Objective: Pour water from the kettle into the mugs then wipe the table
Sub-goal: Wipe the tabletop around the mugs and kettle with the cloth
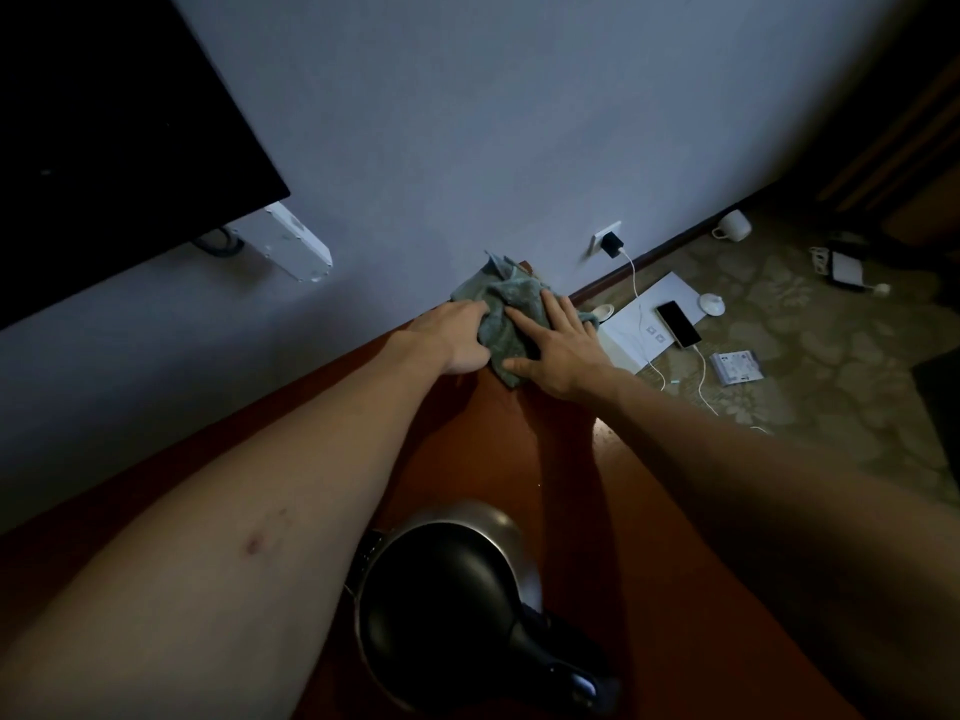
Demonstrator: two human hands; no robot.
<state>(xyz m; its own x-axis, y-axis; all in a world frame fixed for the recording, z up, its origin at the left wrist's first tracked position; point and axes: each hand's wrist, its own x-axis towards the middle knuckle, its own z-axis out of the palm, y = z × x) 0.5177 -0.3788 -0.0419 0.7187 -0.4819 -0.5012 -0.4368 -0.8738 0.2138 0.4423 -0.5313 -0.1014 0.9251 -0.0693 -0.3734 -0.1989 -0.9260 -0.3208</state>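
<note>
A crumpled grey-green cloth (506,298) lies at the far end of the reddish-brown table (561,459), close to the wall. My left hand (460,332) grips the cloth's left side with curled fingers. My right hand (553,345) presses flat on the cloth's right side, fingers straight and spread. A steel kettle with a black lid and handle (447,600) stands on the table near me, between my forearms. One white mug (732,226) sits on the floor by the wall at the far right.
A black screen (104,137) hangs on the wall at upper left with a white box (291,241) under it. On the carpet to the right lie a phone (678,324) on a charging cable, white sheets (649,324), a small white lid (711,304) and a power strip (841,262).
</note>
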